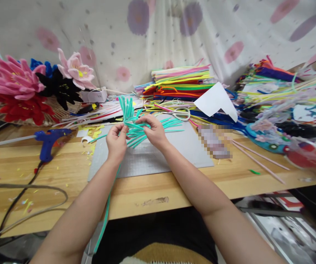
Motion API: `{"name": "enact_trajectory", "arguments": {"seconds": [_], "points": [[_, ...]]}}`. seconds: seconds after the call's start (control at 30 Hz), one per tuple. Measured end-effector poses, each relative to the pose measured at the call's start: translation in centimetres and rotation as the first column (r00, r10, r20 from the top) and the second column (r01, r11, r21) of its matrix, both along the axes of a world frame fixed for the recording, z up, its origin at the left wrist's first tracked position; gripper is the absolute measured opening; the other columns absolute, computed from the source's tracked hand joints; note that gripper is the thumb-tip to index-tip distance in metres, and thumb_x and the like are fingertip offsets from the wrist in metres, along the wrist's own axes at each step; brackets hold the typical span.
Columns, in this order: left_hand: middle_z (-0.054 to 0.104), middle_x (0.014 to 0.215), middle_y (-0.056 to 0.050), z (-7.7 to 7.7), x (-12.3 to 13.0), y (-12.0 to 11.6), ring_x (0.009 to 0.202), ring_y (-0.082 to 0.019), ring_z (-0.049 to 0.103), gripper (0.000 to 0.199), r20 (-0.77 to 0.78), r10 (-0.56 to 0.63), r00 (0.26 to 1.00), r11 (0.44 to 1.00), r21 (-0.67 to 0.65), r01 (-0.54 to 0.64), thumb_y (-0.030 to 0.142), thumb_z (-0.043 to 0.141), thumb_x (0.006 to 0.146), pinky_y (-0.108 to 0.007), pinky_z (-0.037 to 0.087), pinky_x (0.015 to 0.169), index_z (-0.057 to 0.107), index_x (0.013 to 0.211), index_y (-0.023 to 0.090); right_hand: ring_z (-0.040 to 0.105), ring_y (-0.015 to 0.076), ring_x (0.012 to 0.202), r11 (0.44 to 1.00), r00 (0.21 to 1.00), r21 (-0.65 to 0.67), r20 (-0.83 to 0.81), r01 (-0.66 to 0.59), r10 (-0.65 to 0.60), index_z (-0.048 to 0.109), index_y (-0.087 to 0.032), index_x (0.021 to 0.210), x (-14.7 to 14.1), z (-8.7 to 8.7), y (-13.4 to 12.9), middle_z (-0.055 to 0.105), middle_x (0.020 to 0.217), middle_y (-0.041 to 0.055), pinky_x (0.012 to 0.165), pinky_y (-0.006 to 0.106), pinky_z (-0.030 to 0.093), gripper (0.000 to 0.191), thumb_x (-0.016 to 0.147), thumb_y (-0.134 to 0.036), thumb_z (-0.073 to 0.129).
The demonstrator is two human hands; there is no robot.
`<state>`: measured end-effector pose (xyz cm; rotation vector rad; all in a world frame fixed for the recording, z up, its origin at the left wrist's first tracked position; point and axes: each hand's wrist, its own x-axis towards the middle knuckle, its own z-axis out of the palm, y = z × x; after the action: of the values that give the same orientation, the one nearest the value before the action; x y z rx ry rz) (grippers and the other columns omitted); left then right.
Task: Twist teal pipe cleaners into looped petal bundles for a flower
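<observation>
Between my two hands is a bunch of turquoise pipe cleaners [127, 108], its bent ends fanning upward and its other stems spreading to the right. My left hand [117, 141] is closed in a pinch at the bunch's left side. My right hand [154, 130] pinches stems on its right side, fingers curled. One long turquoise stem [106, 209] hangs from near my left hand past the table's front edge. Below the hands lies a grey mat [152, 161], with more turquoise stems resting over its upper part.
A blue glue gun [46, 143] with its cable lies at left, near pipe-cleaner flowers [17, 80]. Behind are stacked coloured pipe cleaners [180, 82], scissors [182, 113] and white paper [217, 101]. Pink stems [259, 161] and plastic bags [309, 146] lie at right.
</observation>
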<state>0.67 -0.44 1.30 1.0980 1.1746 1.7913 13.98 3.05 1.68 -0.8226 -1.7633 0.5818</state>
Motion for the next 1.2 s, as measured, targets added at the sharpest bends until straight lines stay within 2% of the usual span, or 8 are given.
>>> {"name": "enact_trajectory", "arguments": {"seconds": [0.13, 0.27, 0.43, 0.7, 0.77, 0.83, 1.0, 1.2], "points": [[0.054, 0.062, 0.002, -0.2, -0.3, 0.5, 0.055, -0.007, 0.051, 0.028, 0.05, 0.054, 0.997, 0.998, -0.028, -0.052, 0.038, 0.068, 0.063, -0.017, 0.044, 0.044, 0.056, 0.071, 0.015, 0.052, 0.0154, 0.084, 0.996, 0.981, 0.062, 0.183, 0.057, -0.067, 0.062, -0.019, 0.082, 0.5, 1.6, -1.0, 0.06, 0.085, 0.0037, 0.078, 0.028, 0.039, 0.014, 0.075, -0.017, 0.05], [0.054, 0.061, 0.002, -1.3, -0.3, 1.1, 0.056, -0.008, 0.053, 0.03, 0.123, 0.05, 0.991, 0.983, -0.184, -0.026, 0.039, 0.07, 0.059, -0.017, 0.043, 0.043, 0.057, 0.069, 0.014, 0.048, 0.0109, 0.062, 0.979, 0.938, -0.2, 0.343, 0.023, 0.048, 0.058, -0.017, 0.073, 0.9, 0.7, -0.7, 0.057, 0.068, -0.0001, 0.061, 0.023, 0.034, 0.018, 0.072, -0.035, 0.059], [0.059, 0.064, -0.001, -2.2, 0.1, 1.2, 0.059, -0.01, 0.056, 0.031, 0.163, -0.151, 0.975, 0.919, -0.341, 0.199, 0.037, 0.074, 0.056, -0.018, 0.044, 0.045, 0.06, 0.07, 0.013, 0.041, 0.0075, 0.05, 0.887, 0.969, -0.461, 0.223, 0.012, 0.102, 0.052, -0.016, 0.064, 1.7, -0.4, 0.3, 0.05, 0.052, -0.004, 0.054, 0.021, 0.03, 0.023, 0.073, -0.036, 0.053], [0.06, 0.065, -0.001, -1.4, -0.2, 1.0, 0.06, -0.01, 0.058, 0.026, 0.259, -0.455, 0.852, 0.741, -0.419, 0.524, 0.027, 0.076, 0.056, -0.022, 0.05, 0.05, 0.062, 0.072, 0.012, 0.036, 0.005, 0.047, 0.796, 0.933, -0.582, 0.169, -0.166, 0.318, 0.05, -0.014, 0.059, 3.9, -0.1, 0.4, 0.044, 0.047, -0.0064, 0.05, 0.02, 0.026, 0.025, 0.067, -0.037, 0.057], [0.058, 0.061, 0.001, -1.5, 0.0, 1.1, 0.057, -0.01, 0.057, 0.024, 0.24, -0.433, 0.869, 0.759, -0.423, 0.496, 0.023, 0.076, 0.054, -0.021, 0.05, 0.05, 0.06, 0.067, 0.012, 0.036, 0.0045, 0.046, 0.795, 0.947, -0.592, 0.161, -0.133, 0.278, 0.051, -0.014, 0.059, 3.9, -0.4, 0.5, 0.045, 0.047, -0.0065, 0.049, 0.02, 0.026, 0.025, 0.067, -0.037, 0.058], [0.056, 0.057, 0.002, -1.7, 0.3, 1.2, 0.054, -0.009, 0.056, 0.022, 0.18, -0.337, 0.924, 0.836, -0.394, 0.382, 0.023, 0.075, 0.054, -0.021, 0.048, 0.049, 0.057, 0.062, 0.012, 0.035, 0.004, 0.044, 0.792, 0.969, -0.608, 0.159, -0.056, 0.19, 0.05, -0.014, 0.06, 3.6, -0.7, 0.7, 0.047, 0.046, -0.0065, 0.047, 0.02, 0.025, 0.026, 0.066, -0.037, 0.06], [0.054, 0.049, 0.003, -2.5, 0.8, 1.7, 0.051, -0.011, 0.056, 0.019, -0.003, -0.086, 0.996, 0.943, -0.324, 0.08, 0.024, 0.07, 0.055, -0.02, 0.044, 0.045, 0.054, 0.057, 0.014, 0.039, 0.004, 0.037, 0.711, 0.99, -0.702, 0.119, 0.034, 0.07, 0.05, -0.014, 0.081, 2.1, -0.3, -0.1, 0.054, 0.046, -0.006, 0.041, 0.018, 0.029, 0.021, 0.069, -0.028, 0.061], [0.057, 0.046, 0.002, -2.6, 0.2, 1.8, 0.042, -0.009, 0.05, 0.017, -0.155, -0.052, 0.987, 0.956, -0.292, 0.004, 0.026, 0.07, 0.055, -0.019, 0.036, 0.042, 0.058, 0.053, 0.015, 0.048, 0.0085, 0.038, 0.697, 0.964, -0.675, -0.086, -0.243, 0.253, 0.019, -0.021, 0.134, 1.4, 1.5, -2.3, 0.055, 0.047, -0.0101, 0.039, 0.018, 0.035, 0.075, 0.072, -0.027, 0.061]]}}
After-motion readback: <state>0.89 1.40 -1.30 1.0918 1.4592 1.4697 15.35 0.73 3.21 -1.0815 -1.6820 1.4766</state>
